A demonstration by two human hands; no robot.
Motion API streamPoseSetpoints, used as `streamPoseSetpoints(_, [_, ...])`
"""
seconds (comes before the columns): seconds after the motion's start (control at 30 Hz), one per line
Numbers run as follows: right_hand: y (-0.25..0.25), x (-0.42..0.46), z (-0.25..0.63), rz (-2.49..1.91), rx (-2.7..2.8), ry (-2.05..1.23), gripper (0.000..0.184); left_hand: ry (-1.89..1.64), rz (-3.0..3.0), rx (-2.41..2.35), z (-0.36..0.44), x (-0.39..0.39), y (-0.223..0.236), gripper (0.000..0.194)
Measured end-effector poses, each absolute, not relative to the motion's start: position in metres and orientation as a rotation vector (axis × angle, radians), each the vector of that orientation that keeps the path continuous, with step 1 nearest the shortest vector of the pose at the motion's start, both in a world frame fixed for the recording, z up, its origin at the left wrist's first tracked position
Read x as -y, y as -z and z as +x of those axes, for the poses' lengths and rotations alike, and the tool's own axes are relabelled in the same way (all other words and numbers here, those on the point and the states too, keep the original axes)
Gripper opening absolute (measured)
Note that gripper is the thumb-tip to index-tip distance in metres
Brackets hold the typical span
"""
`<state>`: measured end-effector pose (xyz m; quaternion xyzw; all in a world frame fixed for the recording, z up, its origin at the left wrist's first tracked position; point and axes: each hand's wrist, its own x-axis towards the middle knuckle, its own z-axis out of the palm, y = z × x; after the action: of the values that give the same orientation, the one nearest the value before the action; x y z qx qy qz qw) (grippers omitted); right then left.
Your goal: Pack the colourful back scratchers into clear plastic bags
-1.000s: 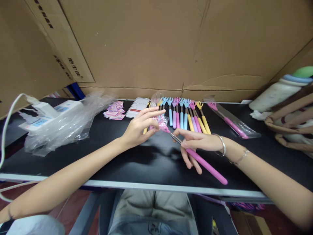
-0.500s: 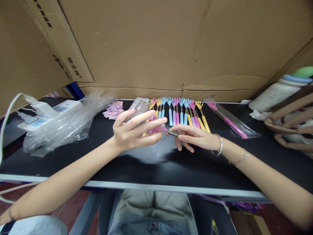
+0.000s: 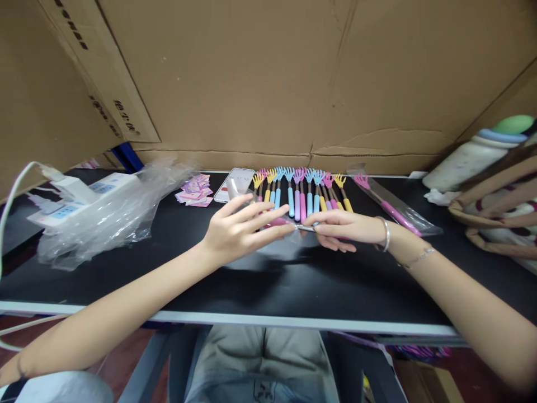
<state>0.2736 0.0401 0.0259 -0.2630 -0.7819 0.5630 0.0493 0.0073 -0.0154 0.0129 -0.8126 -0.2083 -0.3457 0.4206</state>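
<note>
A back scratcher with a metal shaft lies crosswise between my two hands, just above the table. My right hand, with a silver bangle at the wrist, pinches the shaft between thumb and fingers. My left hand reaches over the pink end, its fingers long and its thumb hidden, and holds a clear plastic sleeve around that end. Much of the sleeve and the pink part is hidden behind the left fingers. Behind the hands, a row of back scratchers in blue, pink, purple and yellow lies on the black table.
At the right lies a pink back scratcher in a clear sleeve, near a white bottle and a brown-handled bag. Small pink cards, a phone-like white-edged item, plastic sleeves and a power strip are left.
Both hands have moved slightly to the right with the back scratcher. The left fingers now cover more of its pink end, and the shaft lies more level.
</note>
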Motion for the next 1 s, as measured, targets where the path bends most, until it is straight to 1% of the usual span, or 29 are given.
streamPoseSetpoints(0.2, [-0.026,-0.055,0.297,-0.95,2.447,-1.852,0.042,0.658,-2.268,0.515,0.015,0.019,-0.01,0.036])
streamPoseSetpoints(0.37, [-0.022,-0.054,0.291,-0.988,2.39,-1.918,0.047,0.585,-2.343,0.517,0.014,0.015,-0.004,0.037])
streamPoseSetpoints(0.47, [-0.018,-0.045,0.279,-0.969,2.391,-1.915,0.045,0.59,-2.371,0.478,0.014,0.013,0.0,0.034])
streamPoseSetpoints(0.63, [-0.009,-0.033,0.263,-0.931,2.35,-1.855,0.05,0.603,-2.369,0.394,0.015,0.014,0.003,0.032])
streamPoseSetpoints(0.7, [-0.008,-0.031,0.259,-0.903,2.324,-1.835,0.049,0.607,-2.357,0.395,0.014,0.013,0.003,0.033])
streamPoseSetpoints(0.83, [-0.016,-0.027,0.255,-0.86,2.272,-1.766,0.041,0.659,-2.294,0.442,0.01,0.009,0.006,0.039])
streamPoseSetpoints(0.93, [-0.024,-0.025,0.255,-0.863,2.257,-1.681,0.038,0.778,-2.201,0.538,0.006,0.005,0.007,0.047])
streamPoseSetpoints(1.0, [-0.027,-0.025,0.256,-0.853,2.257,-1.643,0.037,0.858,-2.151,0.62,0.003,0.002,0.005,0.048])
